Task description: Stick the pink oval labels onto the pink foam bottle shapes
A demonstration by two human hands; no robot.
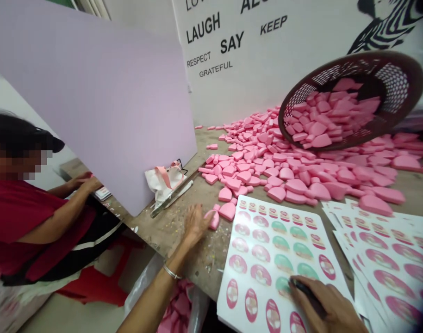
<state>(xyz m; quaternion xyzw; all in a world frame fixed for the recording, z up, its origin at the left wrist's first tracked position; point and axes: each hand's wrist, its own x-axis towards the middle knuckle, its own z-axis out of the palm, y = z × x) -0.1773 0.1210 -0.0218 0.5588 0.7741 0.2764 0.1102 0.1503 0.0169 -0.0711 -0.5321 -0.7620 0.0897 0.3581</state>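
My left hand (196,224) rests on the wooden table (183,236), its fingers closed around a pink heart-shaped foam piece (213,219). My right hand (322,303) lies on a white sticker sheet (277,259) printed with round pink and green labels. It pinches a thin dark tool (306,292) whose tip touches a green label near the sheet's front edge. A big heap of pink foam pieces (288,162) spreads across the table beyond the sheet.
A dark plastic basket (402,104) lies tipped on its side at the back right, spilling foam pieces. More sticker sheets (385,240) overlap at the right. A lilac board (93,106) stands at the left; a person in red (31,217) works behind it. A white pouch (164,180) sits by the board.
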